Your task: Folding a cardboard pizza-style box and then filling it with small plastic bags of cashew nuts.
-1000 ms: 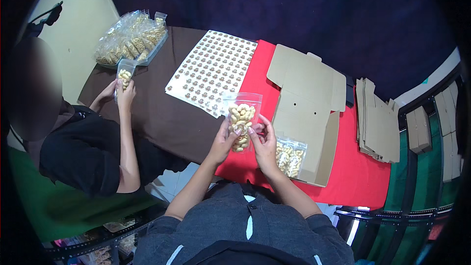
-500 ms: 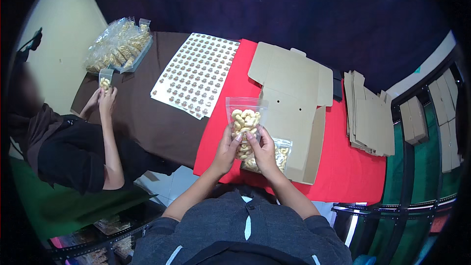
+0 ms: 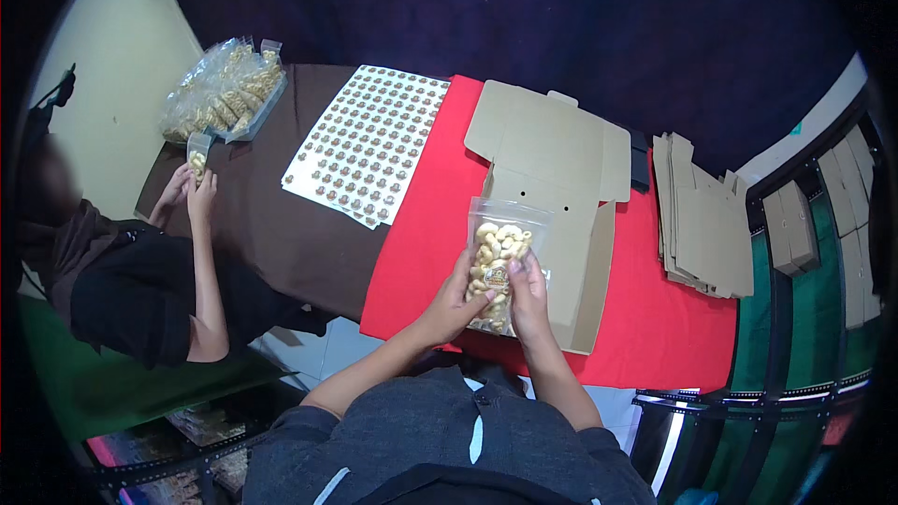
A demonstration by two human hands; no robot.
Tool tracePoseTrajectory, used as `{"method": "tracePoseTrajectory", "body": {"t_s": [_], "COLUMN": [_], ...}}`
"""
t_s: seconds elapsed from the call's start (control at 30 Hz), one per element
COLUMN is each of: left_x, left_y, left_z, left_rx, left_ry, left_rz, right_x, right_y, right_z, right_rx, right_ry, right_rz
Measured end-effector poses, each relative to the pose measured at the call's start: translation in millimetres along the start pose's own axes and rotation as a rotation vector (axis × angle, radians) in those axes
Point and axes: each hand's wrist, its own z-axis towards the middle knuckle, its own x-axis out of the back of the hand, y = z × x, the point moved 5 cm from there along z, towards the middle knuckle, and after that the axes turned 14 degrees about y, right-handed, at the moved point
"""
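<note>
A clear zip pouch of pale cashews (image 3: 499,241), with a round sticker on its front, is upright in both my hands. My left hand (image 3: 456,304) grips its left side with the thumb across the lower front. My right hand (image 3: 528,304) is closed on its right side, thumb near the sticker. Behind the pouch an unfolded cardboard box (image 3: 580,271) lies on a red cloth (image 3: 664,337); whatever lies in its near part is mostly hidden by the pouch and hands.
Sticker sheets (image 3: 365,140) lie on the brown cloth (image 3: 299,252). A co-worker (image 3: 140,299) at left holds a small pouch (image 3: 197,150) near a tray of bagged snacks (image 3: 224,103). Flattened boxes (image 3: 702,224) lean at right, beside racks holding boxes (image 3: 790,229).
My hands and the pouch have moved right and slightly down, in front of the open box, now covering the pouches seen there earlier. My left thumb sits lower on the pouch.
</note>
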Motion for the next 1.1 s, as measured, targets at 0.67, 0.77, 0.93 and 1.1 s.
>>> {"method": "tracePoseTrajectory", "body": {"t_s": [0.67, 0.77, 0.93, 1.1], "left_x": [-10, -10, -8, -10], "left_y": [-11, -12, -17, -14], "left_z": [7, 9, 5, 3], "left_rx": [-0.016, 0.031, -0.052, -0.044], "left_ry": [-0.041, -0.021, -0.039, -0.059], "left_rz": [-0.003, -0.092, 0.042, 0.037], "right_x": [10, 6, 6, 11], "right_y": [-20, -19, -20, -17], "right_z": [-8, -9, -12, -13], "right_rx": [-0.216, -0.226, -0.270, -0.205], "right_ry": [-0.075, -0.085, -0.026, -0.047], "right_rz": [-0.051, -0.036, 0.059, 0.014]}}
